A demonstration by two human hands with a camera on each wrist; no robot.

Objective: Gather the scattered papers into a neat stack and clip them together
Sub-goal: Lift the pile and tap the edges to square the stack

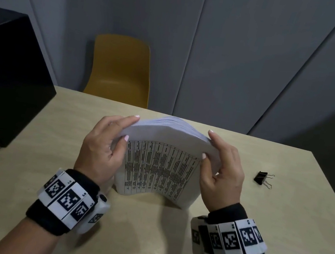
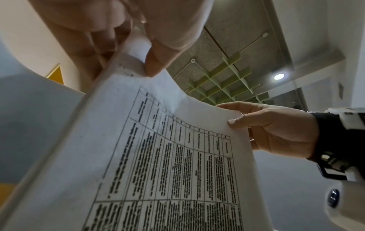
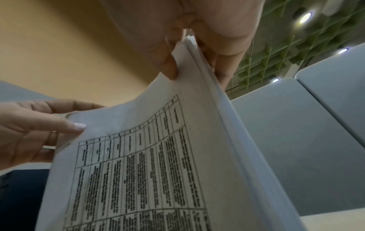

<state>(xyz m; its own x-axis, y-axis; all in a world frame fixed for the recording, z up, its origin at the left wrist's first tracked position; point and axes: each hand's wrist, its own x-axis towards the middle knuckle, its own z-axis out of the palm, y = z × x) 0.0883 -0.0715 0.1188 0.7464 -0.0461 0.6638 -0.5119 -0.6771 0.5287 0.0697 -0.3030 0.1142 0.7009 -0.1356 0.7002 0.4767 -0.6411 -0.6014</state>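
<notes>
A stack of white papers (image 1: 159, 169) with a printed table on the near sheet stands on its lower edge on the table (image 1: 25, 171), bowed toward me. My left hand (image 1: 105, 145) pinches its upper left side, thumb in front and fingers behind. On the upper right side my right hand (image 1: 219, 167) grips it the same way. The left wrist view shows the stack (image 2: 158, 156) with my left thumb (image 2: 156, 62) on it. In the right wrist view the sheet edges (image 3: 217, 109) run under my right thumb (image 3: 169, 65). A black binder clip (image 1: 262, 178) lies to the right.
A black box (image 1: 6, 81) sits on the table's far left. A yellow chair (image 1: 120, 70) stands behind the far edge, before grey wall panels. Bare tabletop lies in front of the stack and around the clip.
</notes>
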